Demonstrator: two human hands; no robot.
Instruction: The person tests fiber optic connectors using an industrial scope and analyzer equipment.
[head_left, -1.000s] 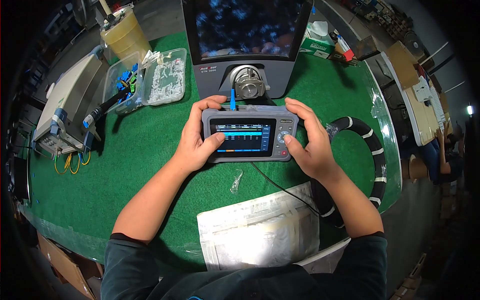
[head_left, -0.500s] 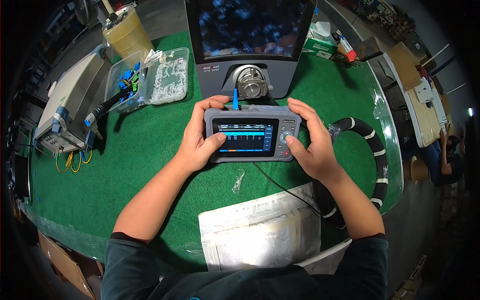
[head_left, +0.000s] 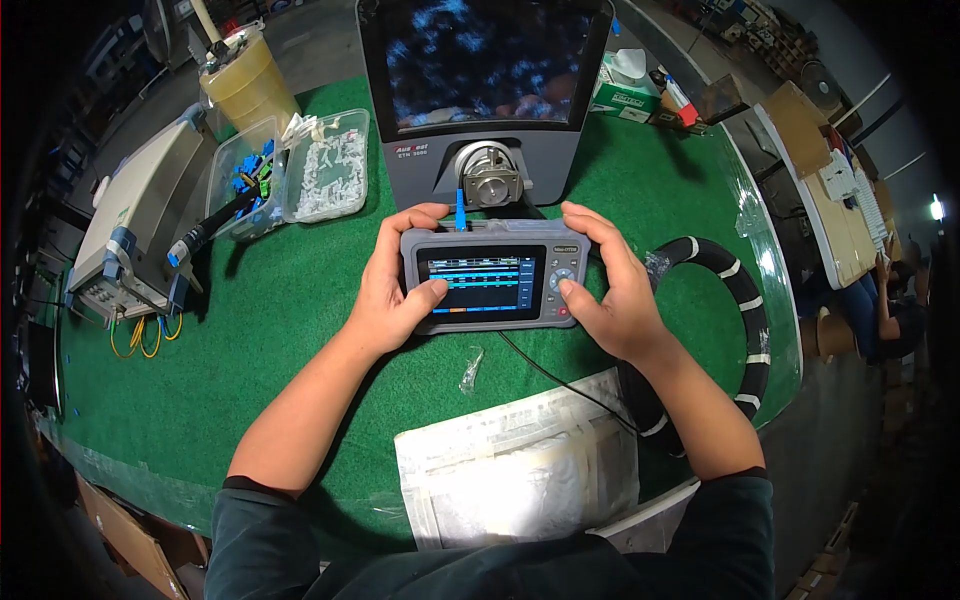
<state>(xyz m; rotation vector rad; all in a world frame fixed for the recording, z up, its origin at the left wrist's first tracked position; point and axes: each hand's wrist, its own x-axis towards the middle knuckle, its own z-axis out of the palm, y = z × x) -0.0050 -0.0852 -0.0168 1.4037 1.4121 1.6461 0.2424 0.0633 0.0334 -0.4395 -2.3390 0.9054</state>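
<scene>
A grey handheld OTDR tester (head_left: 482, 285) with a lit screen is held between both hands above the green mat. My left hand (head_left: 392, 285) grips its left end, thumb on the screen's lower left and fingers over the top edge. Around the right end, my right hand (head_left: 618, 290) is closed, its thumb on the round keypad. A blue fibre connector (head_left: 461, 212) stands upright at the tester's top edge. From below the tester a thin black cable (head_left: 560, 377) runs down to the right.
Just behind stands a grey inspection machine (head_left: 430, 175) with a dark screen. Plastic boxes of blue connectors (head_left: 250, 180) and white caps (head_left: 330, 165) sit at left, beside a large instrument (head_left: 140, 220). At right lies a black coiled cable (head_left: 750, 300); a taped sheet (head_left: 520, 470) lies in front.
The tester and both hands appear slightly lower and further left, as does the machine behind them. On the tester's screen, the highlighted rows have changed. Both hands keep their grip.
</scene>
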